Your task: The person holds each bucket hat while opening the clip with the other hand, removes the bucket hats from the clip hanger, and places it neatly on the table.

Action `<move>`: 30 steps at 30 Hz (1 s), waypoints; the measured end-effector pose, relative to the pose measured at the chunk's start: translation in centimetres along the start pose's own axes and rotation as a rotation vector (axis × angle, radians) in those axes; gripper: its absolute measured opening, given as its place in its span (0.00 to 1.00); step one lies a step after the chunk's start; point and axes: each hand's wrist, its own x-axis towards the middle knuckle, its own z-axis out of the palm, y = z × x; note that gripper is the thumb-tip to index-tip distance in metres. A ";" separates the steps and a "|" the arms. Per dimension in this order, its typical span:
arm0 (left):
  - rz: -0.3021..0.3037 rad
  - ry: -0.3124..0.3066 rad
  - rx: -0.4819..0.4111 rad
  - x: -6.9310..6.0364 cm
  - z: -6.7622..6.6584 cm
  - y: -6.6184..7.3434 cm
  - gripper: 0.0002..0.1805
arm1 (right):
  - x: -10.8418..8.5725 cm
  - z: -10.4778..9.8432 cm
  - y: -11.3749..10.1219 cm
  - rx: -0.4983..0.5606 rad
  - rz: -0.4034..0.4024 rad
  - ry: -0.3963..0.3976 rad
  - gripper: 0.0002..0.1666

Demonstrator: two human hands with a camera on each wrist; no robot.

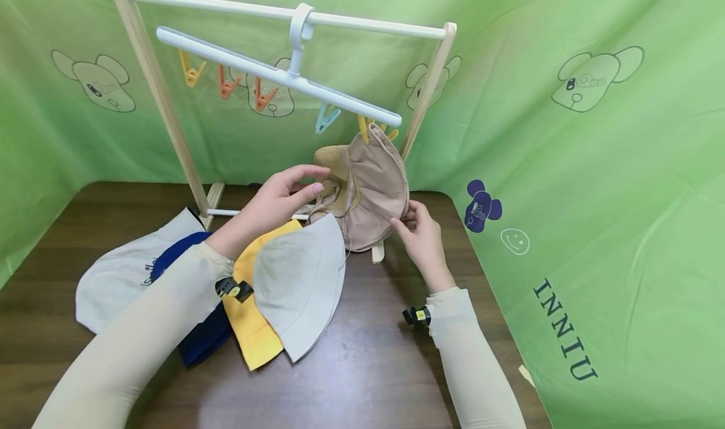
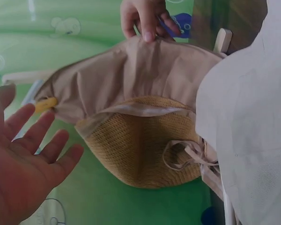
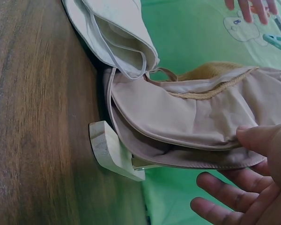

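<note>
A sun hat with a wide tan fabric brim and a woven straw crown hangs by its brim from a yellow clip at the right end of a white clip hanger. My right hand pinches the brim's lower right edge between thumb and fingers. In front of the straw crown my left hand hovers, its fingers loosely extended and nothing in them. Ribbon ties dangle beside the crown. The hat's lower brim hangs near the rack's wooden foot.
A pale bucket hat, a yellow hat, a navy hat and a white hat overlap on the brown table. The hanger hooks over a wooden rack's top bar; orange clips and a blue clip dangle from it.
</note>
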 end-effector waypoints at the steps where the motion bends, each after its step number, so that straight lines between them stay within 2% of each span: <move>1: -0.003 0.001 0.004 0.4 0.0 -0.1 0.25 | 0.0 0.0 0.0 0.001 0.002 0.000 0.29; 8: 0.053 0.008 0.032 2.7 0.6 -0.3 0.33 | -0.5 0.1 -0.1 -0.013 0.017 -0.015 0.29; 13: 0.056 0.011 0.069 3.8 1.0 0.0 0.36 | -0.6 -0.1 -0.4 -0.011 0.005 -0.015 0.29; 18: 0.047 0.021 0.092 5.7 0.8 1.0 0.38 | -0.5 -0.1 -0.5 -0.016 0.001 -0.016 0.28; 24: 0.060 -0.012 0.037 8.0 0.4 1.4 0.40 | -0.6 0.3 -0.4 -0.001 -0.007 -0.024 0.28; 30: 0.053 -0.033 0.010 9.3 0.1 1.4 0.40 | -0.5 0.4 -0.4 0.009 -0.011 -0.018 0.27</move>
